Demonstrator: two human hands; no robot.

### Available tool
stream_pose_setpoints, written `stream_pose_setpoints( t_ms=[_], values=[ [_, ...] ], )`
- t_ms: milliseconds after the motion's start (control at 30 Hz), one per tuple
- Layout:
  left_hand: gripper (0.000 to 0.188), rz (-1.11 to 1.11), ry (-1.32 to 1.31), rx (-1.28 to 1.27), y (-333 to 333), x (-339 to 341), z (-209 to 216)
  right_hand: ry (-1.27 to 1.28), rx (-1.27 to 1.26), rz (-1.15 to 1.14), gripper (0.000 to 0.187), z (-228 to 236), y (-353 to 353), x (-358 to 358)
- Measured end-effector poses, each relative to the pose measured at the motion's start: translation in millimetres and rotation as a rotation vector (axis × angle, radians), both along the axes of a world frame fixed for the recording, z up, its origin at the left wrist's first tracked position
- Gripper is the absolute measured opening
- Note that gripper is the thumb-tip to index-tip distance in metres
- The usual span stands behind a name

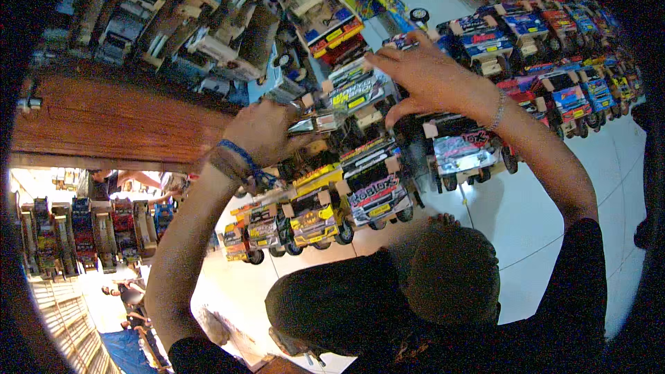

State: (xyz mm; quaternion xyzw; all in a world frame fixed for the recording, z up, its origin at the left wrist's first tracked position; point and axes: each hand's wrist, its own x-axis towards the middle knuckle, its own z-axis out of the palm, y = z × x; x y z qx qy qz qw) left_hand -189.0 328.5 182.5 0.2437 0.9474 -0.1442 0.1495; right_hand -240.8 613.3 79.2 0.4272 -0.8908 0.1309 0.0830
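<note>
My left hand (260, 131), with a blue cord bracelet on its wrist, is closed on the edge of a toy truck with silvery parts (322, 123); its fingertips are partly hidden. To the right my right hand (443, 82) is open, thumb and fingers spread above a toy truck with a white and green printed front (357, 91). Whether its fingertips touch that truck I cannot tell. Just below the hands stand a black toy truck with a printed front (374, 197) and a yellow toy truck (315, 216).
Rows of colourful toy trucks (571, 97) stand on the white tiled floor (533, 242) at right. Unpainted truck bodies (228, 45) crowd the far left, beside a brown wooden board (118, 119). More trucks (83, 232) and people show beyond it at left. My knees are close below.
</note>
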Motion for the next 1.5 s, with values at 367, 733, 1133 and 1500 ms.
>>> stream_pose_setpoints(
  t_ms=[367, 733, 1133, 1500],
  values=[
    [0.064, 0.106, -0.068, 0.144, 30.8, -56.2, -22.8, -0.102, 0.093, 0.003, 0.107, -18.4, -15.7, -32.3],
    [0.066, 0.118, -0.145, 0.143, 43.5, -72.5, -24.8, -0.142, 0.054, 0.005, 0.097, -30.4, -19.2, -40.9],
    [0.075, 0.162, -0.159, 0.151, 43.8, -83.9, -35.1, -0.145, -0.013, -0.009, 0.085, -30.9, -17.4, -38.8],
    [0.079, 0.195, -0.183, 0.132, 45.6, -85.1, -30.2, -0.154, -0.046, -0.010, 0.080, -34.0, -18.4, -39.7]
  ],
)
